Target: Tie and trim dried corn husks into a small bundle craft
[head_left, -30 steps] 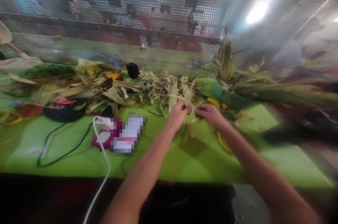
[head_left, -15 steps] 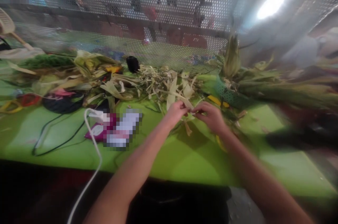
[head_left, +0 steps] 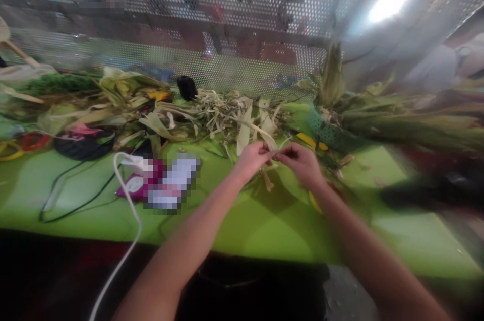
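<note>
My left hand [head_left: 251,158] and my right hand [head_left: 300,163] meet over the green table [head_left: 264,225], fingers pinched together on a pale strip of corn husk [head_left: 273,155] held between them. Small husk scraps [head_left: 267,181] lie on the table just under the hands. A heap of dry husk strips [head_left: 230,117] lies right behind the hands.
A green mesh basket [head_left: 325,132] with leafy corn stalks [head_left: 401,122] lies at the right. A white cable [head_left: 126,200], a black cable [head_left: 71,192] and a blurred-out packet [head_left: 166,180] lie at the left. A perforated metal screen [head_left: 227,23] stands behind the table.
Both hands stay pinched together on the husk strip, drifting slightly up in the picture. The view shifted a little, so the table items slid left.
</note>
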A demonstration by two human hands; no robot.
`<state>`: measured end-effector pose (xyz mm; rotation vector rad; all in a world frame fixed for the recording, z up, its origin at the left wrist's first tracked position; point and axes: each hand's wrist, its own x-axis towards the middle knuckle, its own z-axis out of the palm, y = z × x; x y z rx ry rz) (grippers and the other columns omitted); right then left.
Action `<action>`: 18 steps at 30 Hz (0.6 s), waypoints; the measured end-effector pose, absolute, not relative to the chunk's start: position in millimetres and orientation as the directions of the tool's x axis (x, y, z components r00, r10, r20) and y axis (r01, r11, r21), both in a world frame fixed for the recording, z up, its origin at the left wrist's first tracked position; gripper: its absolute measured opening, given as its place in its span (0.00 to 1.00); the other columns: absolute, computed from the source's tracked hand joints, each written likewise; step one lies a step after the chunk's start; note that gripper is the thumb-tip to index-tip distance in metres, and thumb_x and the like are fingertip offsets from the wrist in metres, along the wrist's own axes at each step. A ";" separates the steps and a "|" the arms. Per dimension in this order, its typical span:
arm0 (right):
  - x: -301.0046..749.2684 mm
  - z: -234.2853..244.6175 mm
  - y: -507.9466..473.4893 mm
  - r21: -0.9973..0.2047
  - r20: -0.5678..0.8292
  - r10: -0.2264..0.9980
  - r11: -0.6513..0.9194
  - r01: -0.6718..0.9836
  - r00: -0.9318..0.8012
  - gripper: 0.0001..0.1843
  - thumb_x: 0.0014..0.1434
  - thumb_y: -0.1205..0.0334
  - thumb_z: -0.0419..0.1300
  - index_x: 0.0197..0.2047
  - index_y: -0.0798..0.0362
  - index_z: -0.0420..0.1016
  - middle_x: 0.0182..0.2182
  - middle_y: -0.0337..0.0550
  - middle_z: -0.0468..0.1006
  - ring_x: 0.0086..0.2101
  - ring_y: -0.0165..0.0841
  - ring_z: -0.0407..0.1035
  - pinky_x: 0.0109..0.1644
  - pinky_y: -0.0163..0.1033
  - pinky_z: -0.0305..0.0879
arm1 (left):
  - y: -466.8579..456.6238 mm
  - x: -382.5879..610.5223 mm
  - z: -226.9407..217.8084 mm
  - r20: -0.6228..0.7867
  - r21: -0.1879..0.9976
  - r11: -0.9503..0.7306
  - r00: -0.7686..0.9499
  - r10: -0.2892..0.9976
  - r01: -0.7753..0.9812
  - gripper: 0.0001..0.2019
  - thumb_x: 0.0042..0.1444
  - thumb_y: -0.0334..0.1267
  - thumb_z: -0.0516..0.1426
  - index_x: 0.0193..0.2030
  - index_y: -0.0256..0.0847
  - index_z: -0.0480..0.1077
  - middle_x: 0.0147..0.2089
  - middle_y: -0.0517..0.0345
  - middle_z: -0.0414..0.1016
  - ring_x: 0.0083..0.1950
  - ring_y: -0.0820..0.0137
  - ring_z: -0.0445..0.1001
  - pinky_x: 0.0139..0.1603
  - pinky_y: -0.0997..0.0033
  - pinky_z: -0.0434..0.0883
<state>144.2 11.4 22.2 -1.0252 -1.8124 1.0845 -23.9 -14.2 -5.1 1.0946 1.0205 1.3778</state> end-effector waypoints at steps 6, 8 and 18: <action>143.9 21.0 12.8 -0.915 0.260 0.903 0.344 0.212 -0.343 0.17 0.47 0.50 0.70 0.30 0.53 0.71 0.26 0.39 0.75 0.28 0.30 0.67 0.34 0.38 0.64 | -18.2 -20.1 4.1 0.032 0.983 -0.033 -0.008 0.999 -0.182 0.11 0.47 0.36 0.67 0.36 0.34 0.75 0.35 0.49 0.78 0.33 0.70 0.74 0.36 0.68 0.69; 144.4 20.7 14.4 -0.911 0.272 0.896 0.357 0.206 -0.352 0.16 0.47 0.51 0.70 0.30 0.53 0.72 0.26 0.39 0.75 0.28 0.30 0.68 0.34 0.37 0.65 | -19.2 -19.6 6.9 -0.001 0.984 0.000 -0.005 1.000 -0.177 0.11 0.45 0.32 0.67 0.36 0.34 0.75 0.34 0.50 0.78 0.33 0.70 0.74 0.37 0.68 0.70; 155.4 24.3 21.6 -0.863 0.332 0.790 0.475 0.172 -0.516 0.10 0.52 0.55 0.70 0.37 0.51 0.82 0.33 0.42 0.80 0.35 0.34 0.74 0.41 0.40 0.69 | -19.1 -24.4 10.3 -0.047 0.982 0.041 -0.027 0.999 -0.182 0.09 0.43 0.28 0.63 0.35 0.33 0.74 0.32 0.54 0.76 0.32 0.74 0.71 0.35 0.71 0.66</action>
